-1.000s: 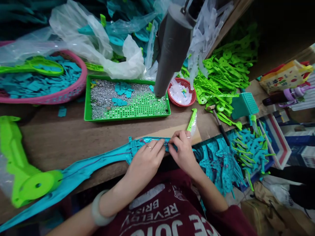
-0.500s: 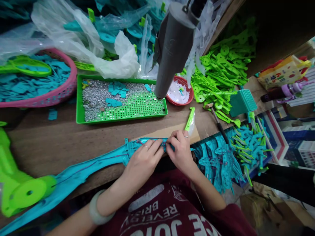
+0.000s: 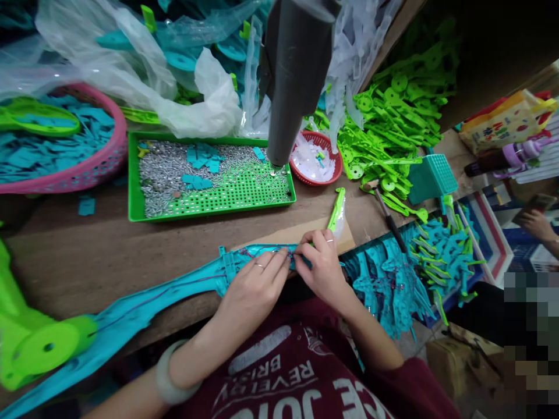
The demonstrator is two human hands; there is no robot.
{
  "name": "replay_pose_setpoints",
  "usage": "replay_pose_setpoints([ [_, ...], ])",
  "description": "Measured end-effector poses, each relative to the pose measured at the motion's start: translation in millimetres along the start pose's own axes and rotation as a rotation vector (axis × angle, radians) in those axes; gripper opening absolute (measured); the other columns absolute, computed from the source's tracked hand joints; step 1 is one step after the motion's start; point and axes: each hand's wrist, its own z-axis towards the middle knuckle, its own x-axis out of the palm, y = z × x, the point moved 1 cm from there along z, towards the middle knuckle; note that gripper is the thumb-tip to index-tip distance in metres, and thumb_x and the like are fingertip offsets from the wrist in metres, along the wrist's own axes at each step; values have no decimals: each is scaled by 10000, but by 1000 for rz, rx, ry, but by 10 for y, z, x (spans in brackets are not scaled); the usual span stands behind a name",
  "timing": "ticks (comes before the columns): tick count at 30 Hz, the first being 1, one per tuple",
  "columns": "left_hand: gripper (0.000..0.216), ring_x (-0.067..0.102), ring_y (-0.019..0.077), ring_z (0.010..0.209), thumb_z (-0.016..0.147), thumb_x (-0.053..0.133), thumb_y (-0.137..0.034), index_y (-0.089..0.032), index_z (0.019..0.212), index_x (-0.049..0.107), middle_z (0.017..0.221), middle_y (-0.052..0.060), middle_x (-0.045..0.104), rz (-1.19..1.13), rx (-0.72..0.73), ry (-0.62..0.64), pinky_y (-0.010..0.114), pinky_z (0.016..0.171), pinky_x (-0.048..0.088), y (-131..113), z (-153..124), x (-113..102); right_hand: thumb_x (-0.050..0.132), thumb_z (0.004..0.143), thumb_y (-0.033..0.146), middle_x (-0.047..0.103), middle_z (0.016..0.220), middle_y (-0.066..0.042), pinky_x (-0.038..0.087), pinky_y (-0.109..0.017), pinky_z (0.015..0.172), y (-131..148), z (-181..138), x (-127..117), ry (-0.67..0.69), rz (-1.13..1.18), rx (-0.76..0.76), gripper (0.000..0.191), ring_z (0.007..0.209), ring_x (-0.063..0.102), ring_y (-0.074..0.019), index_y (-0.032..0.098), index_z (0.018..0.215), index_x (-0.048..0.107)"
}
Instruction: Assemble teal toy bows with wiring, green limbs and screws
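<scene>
A long turquoise plastic shell (image 3: 174, 289) lies along the front edge of the bench, with thin dark wires running inside it. My left hand (image 3: 255, 285) rests over its right part, fingers pressed together and gripping the shell. Close beside, my right hand (image 3: 321, 262) is closed in a pinch at the wires in the shell; the fingertips hide what they hold. Under the shell's right end is a piece of cardboard (image 3: 348, 237). A green part with a clear blade-like piece (image 3: 336, 210) lies just beyond my right hand.
A grey electric screwdriver (image 3: 292, 75) hangs over a green tray (image 3: 227, 212) of screws. Nearby are a red basket (image 3: 338, 171), a pink basket (image 3: 119, 137), a hammer (image 3: 388, 218), green parts (image 3: 393, 128) and stacked turquoise shells (image 3: 384, 285). Another person's hand (image 3: 539, 226) shows at right.
The view has shifted slightly, and the screwdriver appears further left. Another person's hand holding a dark flat object has come into view at right. My hands stay on the shell, nearly unmoved.
</scene>
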Motion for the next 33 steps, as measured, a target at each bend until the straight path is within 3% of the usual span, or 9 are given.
replay_pose_setpoints([
  [5,357,656,264,944,948,384,-15,-37,1103,706,1108,175,735,3,-5,7,376,814,527,-9,12,-15,584,924,164,613,967,-75,433,-389,888,39,13,22,-21,4,41,137,971,495,-230,185,830,681],
  [15,403,668,273,1004,882,396,41,-1,1129,712,1176,186,728,124,-61,56,372,852,528,-184,61,-66,679,888,197,629,994,-76,424,-406,822,16,178,-60,158,-115,87,64,991,494,-264,193,825,688],
  [18,364,665,285,997,885,448,19,-6,1138,709,1174,181,725,148,-104,78,382,839,535,-251,45,-19,688,891,200,622,976,-79,437,-405,849,-49,199,-61,156,-104,33,70,986,492,-262,191,822,694],
  [22,324,654,290,991,901,504,-18,-1,1167,688,1160,178,718,163,-146,63,393,855,534,-295,23,57,568,961,195,638,1052,-117,463,-422,879,-107,97,-44,138,-153,-99,191,1006,492,-270,168,841,714],
  [25,278,644,285,1007,919,531,-58,-32,1145,690,1158,162,711,147,-170,43,393,871,528,-295,14,103,495,1004,250,612,1258,-151,454,-473,997,-123,-52,-60,147,-203,-242,253,1140,484,-297,154,1005,729],
  [28,220,640,279,989,930,552,-103,-87,1093,699,1107,139,708,116,-181,52,387,855,526,-278,20,145,515,1001,331,544,1401,-178,413,-542,1078,-160,-148,-105,178,-255,-294,319,1272,443,-338,159,1217,677],
  [30,221,637,281,973,927,556,-104,-100,1100,694,1073,136,702,111,-182,48,390,839,526,-262,41,168,534,993,379,519,1437,-186,403,-557,1096,-218,-147,-168,194,-223,-321,350,1305,441,-341,174,1243,668],
  [33,243,634,291,974,917,560,-94,-103,1122,690,1032,135,695,116,-185,23,402,831,526,-238,101,185,521,1000,388,552,1396,-175,397,-537,1105,-372,-91,-377,46,-81,-314,314,1288,487,-309,193,1167,702],
])
